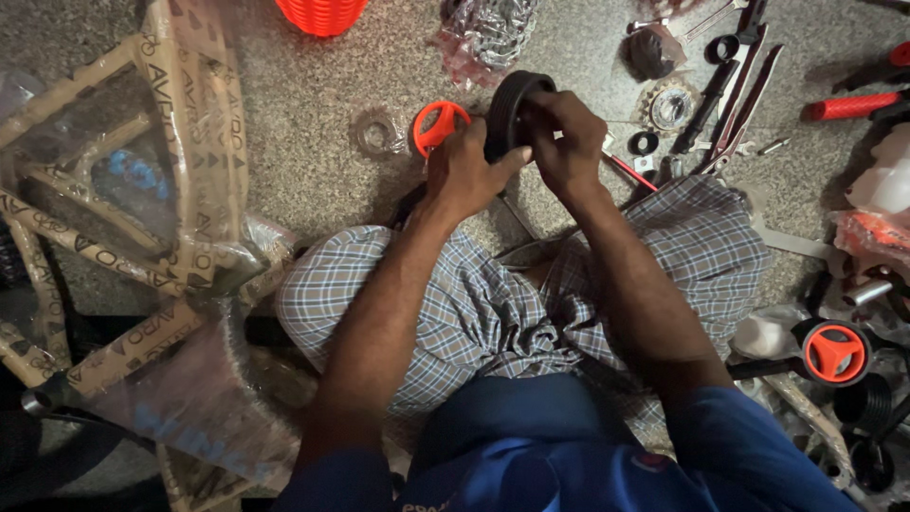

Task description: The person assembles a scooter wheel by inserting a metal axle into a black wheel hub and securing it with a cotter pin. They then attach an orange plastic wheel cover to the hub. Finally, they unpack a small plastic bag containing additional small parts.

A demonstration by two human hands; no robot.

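I sit on a speckled stone floor with checked cloth over my legs. My left hand (466, 171) and my right hand (565, 140) both grip a small black rubber tyre (513, 99) held upright above my knees. An orange plastic wheel hub (436, 126) sits just left of the tyre, partly hidden behind my left hand; whether it touches the tyre I cannot tell.
A bicycle frame wrapped in printed brown paper and plastic (142, 190) fills the left. An orange ribbed part (321, 14) lies at the top. A sprocket (671, 104), black rods, red grips (853, 104) and another orange wheel (836, 353) lie to the right.
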